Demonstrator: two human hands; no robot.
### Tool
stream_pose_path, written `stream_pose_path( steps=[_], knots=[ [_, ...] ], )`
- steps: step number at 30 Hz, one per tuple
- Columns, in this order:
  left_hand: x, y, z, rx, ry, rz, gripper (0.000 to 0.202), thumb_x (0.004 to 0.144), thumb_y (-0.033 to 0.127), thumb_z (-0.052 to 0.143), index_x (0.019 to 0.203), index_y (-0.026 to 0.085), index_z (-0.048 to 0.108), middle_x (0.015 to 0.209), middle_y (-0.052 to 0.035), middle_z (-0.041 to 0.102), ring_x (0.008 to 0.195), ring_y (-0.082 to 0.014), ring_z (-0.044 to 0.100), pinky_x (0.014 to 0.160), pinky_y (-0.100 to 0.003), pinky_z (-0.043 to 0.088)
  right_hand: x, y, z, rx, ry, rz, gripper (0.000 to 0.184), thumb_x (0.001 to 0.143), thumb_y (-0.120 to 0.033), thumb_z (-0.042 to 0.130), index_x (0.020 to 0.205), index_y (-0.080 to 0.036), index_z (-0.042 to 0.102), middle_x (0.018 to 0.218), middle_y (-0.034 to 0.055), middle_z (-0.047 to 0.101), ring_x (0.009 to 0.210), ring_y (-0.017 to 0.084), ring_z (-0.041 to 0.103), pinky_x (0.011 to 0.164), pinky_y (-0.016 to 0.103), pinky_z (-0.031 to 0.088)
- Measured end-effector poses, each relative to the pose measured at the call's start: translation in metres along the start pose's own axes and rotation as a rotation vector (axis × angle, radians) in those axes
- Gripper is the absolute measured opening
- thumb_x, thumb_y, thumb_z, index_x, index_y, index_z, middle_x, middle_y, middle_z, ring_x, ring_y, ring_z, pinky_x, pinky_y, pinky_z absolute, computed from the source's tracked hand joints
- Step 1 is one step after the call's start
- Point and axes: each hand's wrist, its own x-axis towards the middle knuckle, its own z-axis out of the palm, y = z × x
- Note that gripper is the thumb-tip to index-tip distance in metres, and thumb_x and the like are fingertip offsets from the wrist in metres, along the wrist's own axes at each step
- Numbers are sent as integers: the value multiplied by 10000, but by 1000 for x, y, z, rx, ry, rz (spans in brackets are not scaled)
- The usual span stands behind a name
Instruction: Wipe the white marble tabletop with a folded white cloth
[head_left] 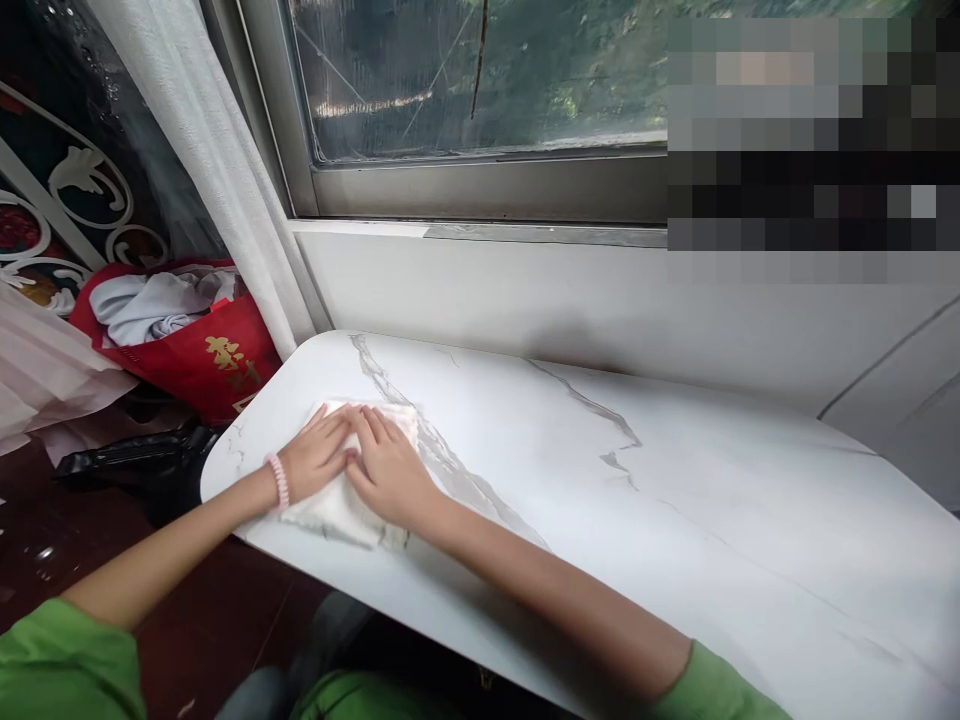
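Note:
A white cloth (341, 515) lies spread near the rounded left end of the white marbled table (540, 450). My left hand (311, 460) rests flat on the cloth's left side, fingers stretched out, a pink beaded bracelet (277, 480) round its wrist. On the cloth's right side lies my right hand (390, 465), also flat with its fingers extended. The fingertips of both hands meet near the top middle of the cloth, and the palms hide part of it.
A window (480, 100) and white wall (465, 280) stand behind the table. To the left are a white curtain (202, 150), a red bag (202, 350) holding grey clothing, and a black bag (161, 465). A pixelated patch covers the upper right.

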Motion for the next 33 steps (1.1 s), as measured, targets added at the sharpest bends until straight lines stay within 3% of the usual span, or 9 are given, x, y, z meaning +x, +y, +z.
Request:
stream_pose_path(
  steps=[5,10,12,15,19,25,29,33],
  knots=[
    [80,-48,9,128,-64,-55,491,922,169,304,1410,137,351,1474,-130,347,1396,-248,221,1122,-496,171,68,52,5,-244,76,56,553,880,-207,358,1395,-4,354,1450,186,378,1367,273,281,1142,391,202],
    [165,-90,12,114,-18,50,441,919,138,319,1340,142,448,1442,-124,400,1354,-210,312,1122,-454,174,125,99,-1,-400,185,194,524,886,-200,355,1380,-25,372,1427,190,405,1342,279,312,1114,419,223],
    [187,-101,12,103,-12,76,423,920,138,318,1314,150,472,1438,-117,407,1333,-196,346,1116,-441,194,139,110,-3,-429,220,236,513,885,-196,348,1371,-36,383,1415,183,420,1331,280,322,1102,424,232],
    [201,-108,14,109,1,69,408,928,141,306,1295,167,482,1447,-100,398,1327,-177,354,1113,-427,207,149,120,-4,-430,241,246,516,875,-196,351,1366,-42,394,1403,172,438,1318,272,338,1095,410,240],
    [195,-106,18,138,12,48,390,946,156,295,1283,167,491,1454,-104,388,1350,-187,322,1112,-441,205,149,124,-3,-422,247,207,509,860,-197,360,1344,-56,425,1393,156,457,1304,264,355,1097,402,234],
    [160,-94,21,170,32,-1,419,954,172,297,1351,162,432,1477,-113,349,1373,-215,280,1121,-481,170,130,107,2,-420,178,144,515,866,-195,351,1361,-67,414,1436,145,414,1339,263,320,1107,414,213],
    [117,-84,19,154,38,-9,445,956,182,278,1385,185,395,1481,-95,346,1386,-203,252,1136,-463,133,108,73,13,-412,134,132,545,869,-210,363,1386,-41,381,1451,173,383,1352,285,302,1109,431,203],
    [49,-72,11,136,67,7,477,953,198,248,1421,187,342,1485,-95,337,1388,-205,246,1142,-453,127,78,23,33,-361,93,93,579,870,-240,393,1398,-5,357,1456,213,356,1358,330,282,1113,466,193]
  ],
)
